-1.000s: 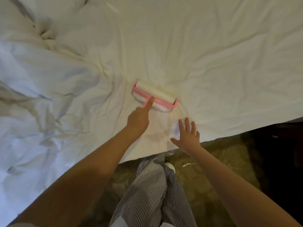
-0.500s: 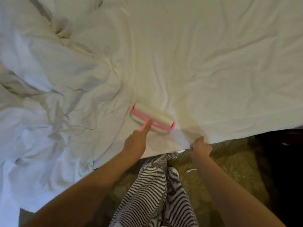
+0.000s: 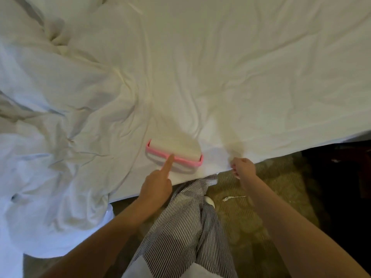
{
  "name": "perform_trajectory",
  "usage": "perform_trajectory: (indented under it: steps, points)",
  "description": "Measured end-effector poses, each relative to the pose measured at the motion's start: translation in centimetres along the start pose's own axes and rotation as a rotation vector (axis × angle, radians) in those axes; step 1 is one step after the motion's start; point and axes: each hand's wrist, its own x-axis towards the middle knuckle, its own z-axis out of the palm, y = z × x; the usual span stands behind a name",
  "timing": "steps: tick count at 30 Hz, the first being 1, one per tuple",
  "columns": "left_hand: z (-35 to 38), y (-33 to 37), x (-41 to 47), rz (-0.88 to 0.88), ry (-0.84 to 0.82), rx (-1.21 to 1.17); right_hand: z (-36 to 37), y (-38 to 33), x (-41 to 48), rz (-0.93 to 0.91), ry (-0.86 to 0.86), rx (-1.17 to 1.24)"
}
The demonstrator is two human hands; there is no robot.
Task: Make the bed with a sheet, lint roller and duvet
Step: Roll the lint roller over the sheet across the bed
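A white sheet (image 3: 230,73) covers the bed, smooth on the right and creased near the middle. A pink-framed lint roller (image 3: 174,153) with a white roll lies on the sheet close to the near edge. My left hand (image 3: 157,183) grips its pink handle, index finger stretched along it toward the frame. My right hand (image 3: 243,167) is closed on the sheet's near edge, just right of the roller. A crumpled white duvet (image 3: 46,137) is bunched over the bed's left side and hangs down toward the floor.
Patterned olive carpet (image 3: 261,217) lies below the bed edge, with a small white scrap (image 3: 230,198) on it. My striped trousers (image 3: 180,227) stand against the bed. A dark area (image 3: 345,187) fills the right side beyond the carpet.
The roller has been drawn back toward the near edge of the sheet. My right hand went from lying flat and open on the sheet to gripping its edge.
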Motion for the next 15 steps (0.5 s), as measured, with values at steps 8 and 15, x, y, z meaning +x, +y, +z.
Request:
perform_trajectory:
  steps: [8,15]
  points:
    - [-5.0,8.1,8.6,-0.092,0.004,-0.02,-1.3,-7.4,-1.0,-0.216,-0.071,-0.231]
    - [-12.4,13.9,19.7,-0.033,0.075,-0.219,-1.3,-14.1,2.0,-0.459,-0.036,-0.599]
